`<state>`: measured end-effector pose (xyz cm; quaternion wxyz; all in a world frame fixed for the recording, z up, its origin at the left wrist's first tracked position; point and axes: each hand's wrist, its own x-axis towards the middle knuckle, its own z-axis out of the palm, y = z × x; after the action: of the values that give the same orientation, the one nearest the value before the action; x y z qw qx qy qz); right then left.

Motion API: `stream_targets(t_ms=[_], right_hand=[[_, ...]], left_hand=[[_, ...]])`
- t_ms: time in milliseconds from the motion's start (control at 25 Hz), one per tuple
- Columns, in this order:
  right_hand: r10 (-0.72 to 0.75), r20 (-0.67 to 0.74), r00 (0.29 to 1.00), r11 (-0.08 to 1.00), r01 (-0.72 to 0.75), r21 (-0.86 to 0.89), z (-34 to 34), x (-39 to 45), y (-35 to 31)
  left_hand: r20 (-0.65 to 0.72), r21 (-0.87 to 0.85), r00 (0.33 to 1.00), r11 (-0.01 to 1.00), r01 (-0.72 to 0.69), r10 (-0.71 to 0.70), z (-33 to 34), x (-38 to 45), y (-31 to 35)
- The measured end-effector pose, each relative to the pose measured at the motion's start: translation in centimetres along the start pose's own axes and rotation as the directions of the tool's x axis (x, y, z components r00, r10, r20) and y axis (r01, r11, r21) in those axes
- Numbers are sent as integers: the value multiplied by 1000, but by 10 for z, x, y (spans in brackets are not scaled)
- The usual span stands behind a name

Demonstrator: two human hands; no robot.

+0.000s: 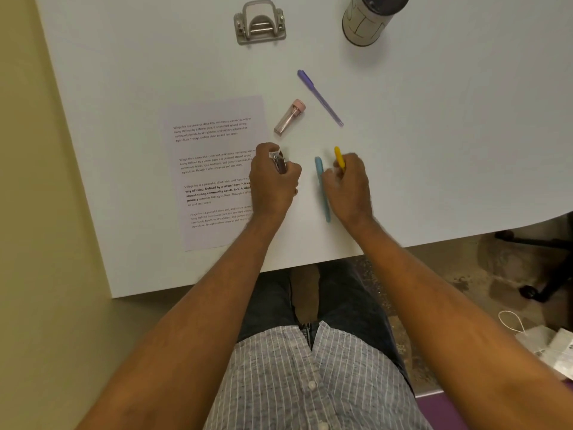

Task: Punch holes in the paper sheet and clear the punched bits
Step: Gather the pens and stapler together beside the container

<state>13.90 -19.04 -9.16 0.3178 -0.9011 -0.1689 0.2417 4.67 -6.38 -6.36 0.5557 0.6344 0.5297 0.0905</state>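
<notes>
A printed paper sheet (214, 169) lies flat on the white table (434, 135), left of centre. The grey metal hole punch (259, 23) stands at the far edge, well beyond both hands. My left hand (273, 181) rests over the sheet's right edge, closed around a small clear tube with dark contents (279, 162). My right hand (347, 187) is closed on a yellow pen (339, 158) that sticks out past the fingers. A blue pen (322, 187) lies between the two hands, against my right hand.
A pink-capped clear tube (290, 117) and a purple pen (320, 97) lie beyond the hands. A dark-lidded cylindrical container (369, 18) stands at the far right. The table's near edge runs just above my lap. A chair base (539, 274) is on the floor at right.
</notes>
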Motion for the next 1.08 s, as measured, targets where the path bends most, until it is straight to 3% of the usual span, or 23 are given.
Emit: stream_targets(t_ms=[200, 400, 600, 800, 920, 1080], right_hand=[[-33, 47, 998, 989, 39, -141, 11, -13, 8], [-21, 49, 999, 992, 27, -125, 5, 9, -3], [-54, 62, 997, 994, 60, -94, -12, 56, -33], [-185, 56, 981, 943, 193, -272, -10, 112, -48], [-164, 127, 978, 906, 200, -372, -4, 129, -44], [-186, 113, 976, 904, 215, -369, -5, 132, -43]], left_hand=[[-29, 21, 999, 1000, -15, 16, 1, 23, 13], [-59, 65, 998, 998, -9, 13, 13, 44, 23], [-108, 283, 986, 955, -91, 126, 24, 72, 31], [-40, 521, 988, 847, -108, 150, 33, 95, 34], [-41, 583, 985, 805, -112, 167, 35, 99, 36], [-79, 592, 980, 799, -103, 185, 40, 98, 42]])
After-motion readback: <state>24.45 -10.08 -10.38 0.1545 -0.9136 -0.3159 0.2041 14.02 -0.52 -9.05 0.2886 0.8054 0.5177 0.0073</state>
